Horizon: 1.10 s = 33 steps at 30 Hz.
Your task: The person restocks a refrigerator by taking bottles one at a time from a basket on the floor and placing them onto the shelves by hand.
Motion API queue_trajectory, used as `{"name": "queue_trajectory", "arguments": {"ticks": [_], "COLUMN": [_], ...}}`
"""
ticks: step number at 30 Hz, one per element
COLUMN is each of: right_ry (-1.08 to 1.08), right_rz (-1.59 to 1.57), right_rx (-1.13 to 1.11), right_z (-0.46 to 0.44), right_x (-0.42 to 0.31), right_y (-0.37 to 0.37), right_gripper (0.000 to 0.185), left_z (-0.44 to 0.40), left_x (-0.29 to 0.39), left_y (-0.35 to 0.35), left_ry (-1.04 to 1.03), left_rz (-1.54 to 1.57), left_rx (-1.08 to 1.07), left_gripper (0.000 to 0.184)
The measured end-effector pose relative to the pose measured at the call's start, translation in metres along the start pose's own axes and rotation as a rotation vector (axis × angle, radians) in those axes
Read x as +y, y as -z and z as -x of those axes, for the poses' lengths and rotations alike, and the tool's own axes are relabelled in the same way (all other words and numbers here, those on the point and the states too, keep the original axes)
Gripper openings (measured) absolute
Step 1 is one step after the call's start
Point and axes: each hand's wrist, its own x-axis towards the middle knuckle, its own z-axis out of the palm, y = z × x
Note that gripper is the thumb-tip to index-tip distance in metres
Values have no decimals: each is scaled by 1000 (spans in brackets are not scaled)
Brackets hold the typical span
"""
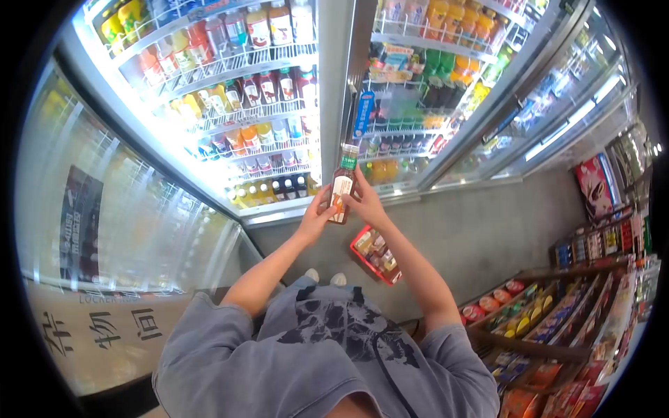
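A dark reddish-brown bottle point(342, 187) with a green neck label and a white front label is held between both hands, its cap pointing away from me. My left hand point(318, 214) closes on its lower left side. My right hand point(365, 200) grips the right side, with the thumb across the label. Beyond the hands stands a lit fridge point(244, 216) with its door point(125, 202) open on the left, its shelves lined with drink bottles. Below my right hand, a red basket point(362, 256) with packaged items sits on the floor.
A closed glass fridge door point(411, 132) shows more drinks to the right of the bottle. At the lower right are wooden snack shelves point(543, 346). Grey floor point(481, 223) lies between fridges and shelves. My shoes point(338, 279) show below the hands.
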Motion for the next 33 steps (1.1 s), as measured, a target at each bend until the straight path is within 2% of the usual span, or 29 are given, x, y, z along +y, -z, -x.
{"name": "queue_trajectory", "arguments": {"ticks": [2,3,7,11,15,20,22,23,26,27,30,33], "right_ry": [90,115,36,24,141,112,136,160,198,220,240,356], "right_rz": [100,173,420,281,320,335,220,202,144,277,348,369], "right_rx": [42,51,-13,-80,-110,-125,-48,-61,-137,-111,-47,31], "right_z": [-8,-11,-22,-50,-86,-140,-168,-187,-225,-232,-260,-297], "right_x": [1,0,-25,-18,-2,-15,6,17,23,15,2,2], "right_y": [-1,-4,-20,-35,-49,-67,-73,-74,-75,-73,-78,-83], "right_gripper": [93,92,93,92,89,89,89,86,83,79,77,76], "left_z": [-11,-4,0,2,-19,-63,-84,-93,-126,-133,-161,-191], "left_x": [-8,5,10,30,45,82,102,112,123,129,157,180], "left_y": [11,8,25,39,71,107,123,131,158,161,171,175], "left_ry": [-79,-42,-83,-43,-107,-126,-171,-165,-211,-208,-300,-314], "left_rz": [-163,-152,-108,-134,-309,-335,-714,-705,-749,-802,-830,-825], "left_rx": [-26,-24,48,151,171,156,211,205,180,209,196,242], "left_gripper": [69,71,71,75,79,84,83,90,88,87,87,80]}}
